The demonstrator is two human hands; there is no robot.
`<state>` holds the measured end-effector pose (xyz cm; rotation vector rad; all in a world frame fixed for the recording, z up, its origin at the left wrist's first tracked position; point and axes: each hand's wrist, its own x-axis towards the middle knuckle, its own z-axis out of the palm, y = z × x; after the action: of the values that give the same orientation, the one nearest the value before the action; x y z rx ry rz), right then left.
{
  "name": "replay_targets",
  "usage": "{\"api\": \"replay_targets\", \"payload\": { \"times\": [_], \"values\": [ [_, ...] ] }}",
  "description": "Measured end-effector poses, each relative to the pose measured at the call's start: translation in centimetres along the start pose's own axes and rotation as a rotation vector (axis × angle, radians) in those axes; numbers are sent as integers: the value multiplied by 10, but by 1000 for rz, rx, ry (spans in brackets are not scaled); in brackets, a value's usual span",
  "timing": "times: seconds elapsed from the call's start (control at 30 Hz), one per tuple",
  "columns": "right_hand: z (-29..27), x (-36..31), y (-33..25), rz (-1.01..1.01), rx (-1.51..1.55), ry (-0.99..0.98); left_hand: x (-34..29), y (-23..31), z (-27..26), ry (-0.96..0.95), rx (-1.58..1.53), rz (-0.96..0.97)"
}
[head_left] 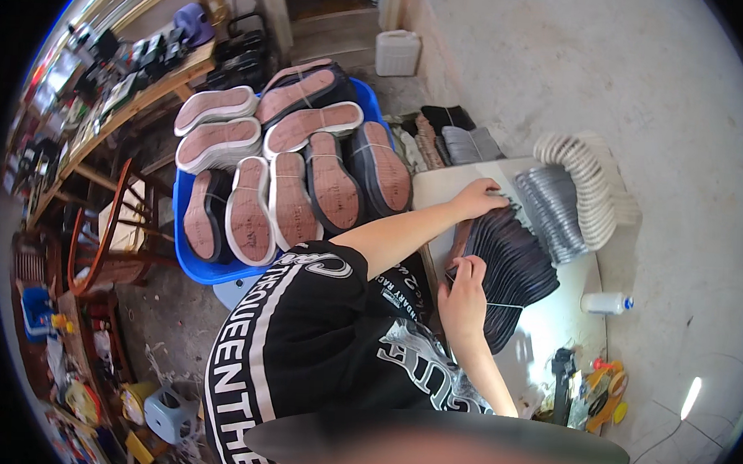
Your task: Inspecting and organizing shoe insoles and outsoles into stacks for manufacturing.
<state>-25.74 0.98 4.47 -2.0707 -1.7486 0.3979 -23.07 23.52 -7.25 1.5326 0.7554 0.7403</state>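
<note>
From my remote post, I view a stack of black soles (516,269) on the tabletop (569,314), left hand (480,199) at its upper end, right hand (463,302) at its left side; whether either's fingers grasp it, I cannot tell.

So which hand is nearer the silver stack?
Left: left hand is just left of the silver stack in frame; right hand is lower and farther, by the black stack.

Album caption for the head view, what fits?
Bare hands at stacked dark soles, beside a blue tub of bundled soles.
</note>
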Motion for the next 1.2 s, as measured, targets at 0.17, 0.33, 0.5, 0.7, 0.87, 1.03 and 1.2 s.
{"api": "replay_targets", "payload": {
  "times": [0.17,0.33,0.5,0.7,0.87,1.03,1.2],
  "values": [
    [-26,-51,44,164,159,-28,-6,5,11,178,-6,69],
    [-27,-102,77,395,96,-22,14,-6,5,174,26,203],
    [-13,-133,100,385,238,-28,8,21,18,67,93,248],
    [-9,-130,104,337,368,133,-110,109,118,-664,676,1032],
    [-13,-141,110,338,301,59,-120,68,154,-721,869,991],
    [-13,-205,118,444,371,75,-114,89,124,-812,906,865],
    [-24,-207,121,551,451,56,-106,96,107,-1022,820,892]
  ]
}}
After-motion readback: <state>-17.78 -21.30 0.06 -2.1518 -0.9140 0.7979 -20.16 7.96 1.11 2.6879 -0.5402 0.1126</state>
